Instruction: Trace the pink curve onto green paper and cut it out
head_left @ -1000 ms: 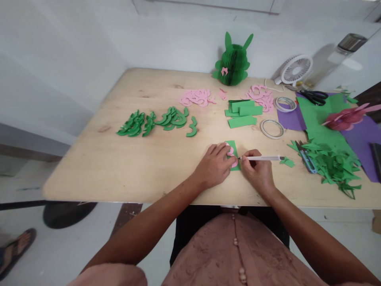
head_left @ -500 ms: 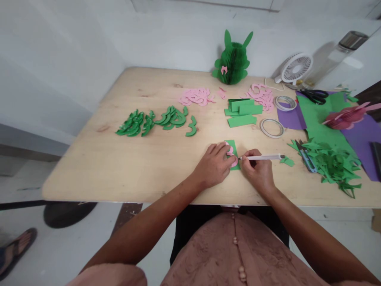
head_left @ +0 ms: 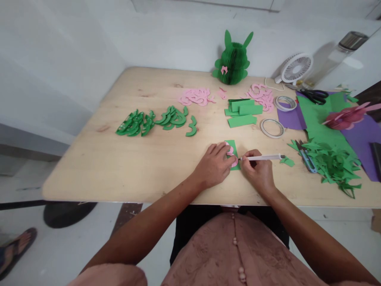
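Observation:
My left hand [head_left: 214, 165] presses a pink wavy-edged paper cutout [head_left: 233, 162] down onto a small green paper strip [head_left: 235, 147], fingers bent over it and partly hiding it. In my right hand [head_left: 258, 171] a white pen [head_left: 264, 157] is pinched near its tip. The pen lies almost level, and its tip meets the green strip at the right edge of the pink cutout. Folded green paper pieces [head_left: 241, 121] lie stacked behind the hands. Left of them are green wavy cutouts [head_left: 173, 118] and a single one [head_left: 191, 126].
Pink paper scraps [head_left: 196, 96], tape rolls [head_left: 272, 128], snips [head_left: 307, 157] and a heap of green offcuts [head_left: 335, 163] lie around the table [head_left: 113, 167]. A green paper honeycomb rabbit [head_left: 234, 63], a small fan [head_left: 297, 68] and black scissors [head_left: 314, 95] are at the back.
The pen and my right hand have barely shifted, with the tip still at the pink cutout's edge. My left hand stays in place.

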Tool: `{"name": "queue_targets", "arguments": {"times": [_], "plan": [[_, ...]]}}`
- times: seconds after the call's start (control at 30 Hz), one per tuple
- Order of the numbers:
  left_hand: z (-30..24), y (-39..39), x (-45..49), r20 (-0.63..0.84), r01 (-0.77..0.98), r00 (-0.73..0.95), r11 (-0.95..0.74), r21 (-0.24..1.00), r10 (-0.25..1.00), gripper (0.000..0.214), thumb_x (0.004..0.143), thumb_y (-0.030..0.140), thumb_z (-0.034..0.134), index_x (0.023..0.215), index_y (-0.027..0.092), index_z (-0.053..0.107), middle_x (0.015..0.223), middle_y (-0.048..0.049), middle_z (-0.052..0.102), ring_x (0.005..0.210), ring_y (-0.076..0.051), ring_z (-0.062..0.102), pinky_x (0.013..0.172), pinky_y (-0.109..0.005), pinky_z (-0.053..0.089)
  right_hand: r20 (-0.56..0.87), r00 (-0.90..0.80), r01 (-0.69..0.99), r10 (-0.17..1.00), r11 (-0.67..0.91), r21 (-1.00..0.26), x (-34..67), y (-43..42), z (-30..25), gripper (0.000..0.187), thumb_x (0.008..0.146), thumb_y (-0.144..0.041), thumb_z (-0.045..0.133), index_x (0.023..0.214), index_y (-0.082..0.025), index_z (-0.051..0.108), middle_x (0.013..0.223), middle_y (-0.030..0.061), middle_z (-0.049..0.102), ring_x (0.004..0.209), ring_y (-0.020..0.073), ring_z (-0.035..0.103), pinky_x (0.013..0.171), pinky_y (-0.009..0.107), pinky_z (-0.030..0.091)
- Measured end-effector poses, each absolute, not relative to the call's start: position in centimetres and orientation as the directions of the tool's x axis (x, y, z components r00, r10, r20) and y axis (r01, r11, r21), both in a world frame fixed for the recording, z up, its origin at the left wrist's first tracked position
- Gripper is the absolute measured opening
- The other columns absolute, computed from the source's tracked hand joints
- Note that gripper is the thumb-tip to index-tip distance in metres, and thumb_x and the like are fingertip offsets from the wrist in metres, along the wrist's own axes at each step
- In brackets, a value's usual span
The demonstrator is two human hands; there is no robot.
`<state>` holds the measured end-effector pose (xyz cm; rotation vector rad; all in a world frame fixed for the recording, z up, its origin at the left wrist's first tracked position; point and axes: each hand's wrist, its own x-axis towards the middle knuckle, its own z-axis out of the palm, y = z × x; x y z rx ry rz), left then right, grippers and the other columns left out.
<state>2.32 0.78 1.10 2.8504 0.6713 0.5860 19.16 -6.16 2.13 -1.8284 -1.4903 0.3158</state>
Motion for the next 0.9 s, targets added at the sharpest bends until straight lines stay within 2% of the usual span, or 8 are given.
{"name": "queue_targets", "arguments": {"times": [0.5,0.9], "plan": [[0.83,0.84,2.32,0.362,0.387,0.818,-0.893,0.229,0.448,0.028,0.086,0.019,0.048,0.111,0.021,0.061,0.122,-0.0127,0.055,0.126,-0.029,0.042,0.101,-0.047,0.034,0.253,0.298,0.733,0.921,-0.051,-0.678,19.31,-6.16,2.02,0.010,0.081,-0.027,0.054,0.076,-0.018,0.056,0.055,-0.0031,0.053,0.046,0.0115,0.048,0.047,0.023,0.035],[0.81,0.78,2.32,0.373,0.389,0.812,-0.893,0.227,0.448,0.026,0.087,0.021,0.049,0.109,0.022,0.062,0.127,-0.0144,0.052,0.125,-0.029,0.043,0.100,-0.047,0.035,0.248,0.309,0.715,0.918,-0.052,-0.698,19.25,-6.14,1.85,0.009,0.079,-0.026,0.054,0.074,-0.018,0.056,0.055,-0.0029,0.053,0.047,0.0116,0.048,0.048,0.023,0.036]]}}
